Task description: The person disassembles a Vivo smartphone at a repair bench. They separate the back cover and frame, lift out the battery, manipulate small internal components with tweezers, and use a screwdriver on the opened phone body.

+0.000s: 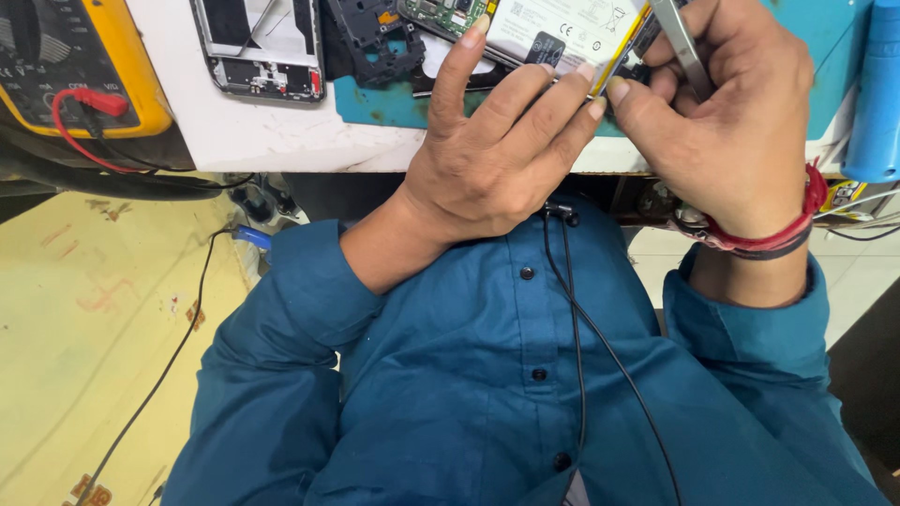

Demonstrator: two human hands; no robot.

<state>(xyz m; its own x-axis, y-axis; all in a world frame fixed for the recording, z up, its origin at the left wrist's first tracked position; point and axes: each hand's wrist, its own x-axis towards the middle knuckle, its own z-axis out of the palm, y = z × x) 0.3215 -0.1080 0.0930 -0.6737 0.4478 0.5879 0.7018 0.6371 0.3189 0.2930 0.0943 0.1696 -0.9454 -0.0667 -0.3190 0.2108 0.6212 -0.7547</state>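
An opened phone with a white battery (562, 33) and a green circuit board (441, 14) lies at the table's near edge on a teal mat (394, 103). My left hand (497, 155) rests on it, fingertips pressing on the battery. My right hand (722, 112) grips metal tweezers (682, 47) whose tip goes toward the battery's right edge, by a yellow strip (619, 52). A red thread band (778, 234) circles my right wrist.
A yellow multimeter (75, 56) with a red lead (80, 117) sits at the far left. A phone frame (262, 47) and a black inner cover (375, 37) lie beside the phone. A blue cylinder (877, 94) stands right. Earphone wire (577, 309) hangs down my blue shirt.
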